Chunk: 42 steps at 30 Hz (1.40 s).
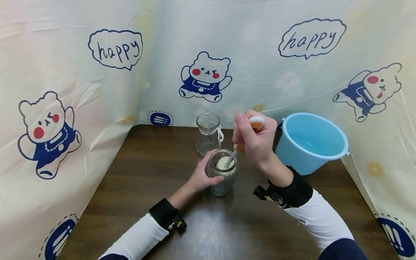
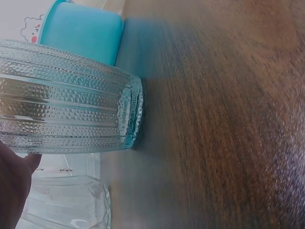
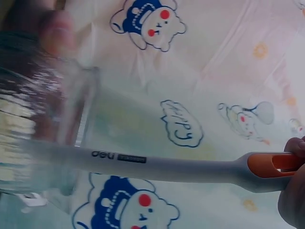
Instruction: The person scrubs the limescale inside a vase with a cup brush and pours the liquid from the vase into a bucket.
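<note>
My left hand (image 1: 199,176) grips a ribbed clear glass jar (image 1: 223,183) near its rim, thumb on the near side. In the left wrist view the jar's textured wall and base show close over the table. My right hand (image 1: 258,139) holds a bottle brush by its white and orange handle (image 3: 190,170), which slants down through the jar's mouth. The cream-coloured brush head (image 1: 224,163) sits inside the jar, just below the rim. Part of the handle is hidden by the right fingers.
A second clear glass jar (image 1: 204,143) with a white ribbon bow stands behind the held jar. On the right is a light blue bucket (image 1: 310,159). The dark wooden table (image 1: 136,173) is bordered by a printed cloth (image 1: 156,72) at the back and sides.
</note>
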Available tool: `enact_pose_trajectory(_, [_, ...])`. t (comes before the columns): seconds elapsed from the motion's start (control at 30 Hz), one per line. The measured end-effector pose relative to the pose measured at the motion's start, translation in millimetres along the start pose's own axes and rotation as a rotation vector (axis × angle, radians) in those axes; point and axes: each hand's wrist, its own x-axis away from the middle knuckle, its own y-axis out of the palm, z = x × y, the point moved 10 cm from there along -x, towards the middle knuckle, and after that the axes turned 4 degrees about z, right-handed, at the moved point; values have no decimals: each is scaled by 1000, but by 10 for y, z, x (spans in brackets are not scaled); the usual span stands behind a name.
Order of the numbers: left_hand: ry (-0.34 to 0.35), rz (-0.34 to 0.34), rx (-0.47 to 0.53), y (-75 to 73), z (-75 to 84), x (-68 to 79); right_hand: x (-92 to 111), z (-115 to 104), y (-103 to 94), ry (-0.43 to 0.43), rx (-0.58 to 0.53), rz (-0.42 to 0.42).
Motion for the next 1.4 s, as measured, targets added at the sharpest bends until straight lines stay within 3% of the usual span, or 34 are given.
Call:
enact_pose_trajectory(0.13, [-12, 10, -17, -19, 10, -4, -39, 41, 117, 69, 14, -71])
enact_pose_trajectory(0.33, [-1, -2, -7, 4, 9, -1, 144, 343, 162, 230, 54, -137])
enact_pose_trajectory(0.43, [2, -3, -8, 12, 3, 6, 100, 294, 136, 209, 62, -120])
enact_pose_trajectory(0.57, [-11, -11, -21, 16, 10, -5, -94, 73, 90, 151, 59, -89])
enact_pose_trajectory(0.67, [-19, -11, -6, 16, 13, -4, -149, 46, 81, 187, 70, -86])
enact_pose_trajectory(0.93, [-14, -1, -12, 41, 28, -23, 172, 534, 57, 433, 156, -105])
enact_pose_trajectory(1.03, [-18, 3, -33, 43, 34, -52, 150, 522, 77, 427, 187, -119])
enact_pose_trajectory(1.27, [-2, -8, -52, 47, 60, -50, -115, 58, 237, 306, 237, -160])
enact_pose_trajectory(1.4, [6, 2, -34, 40, 57, -33, -22, 242, 221, 366, 224, -152])
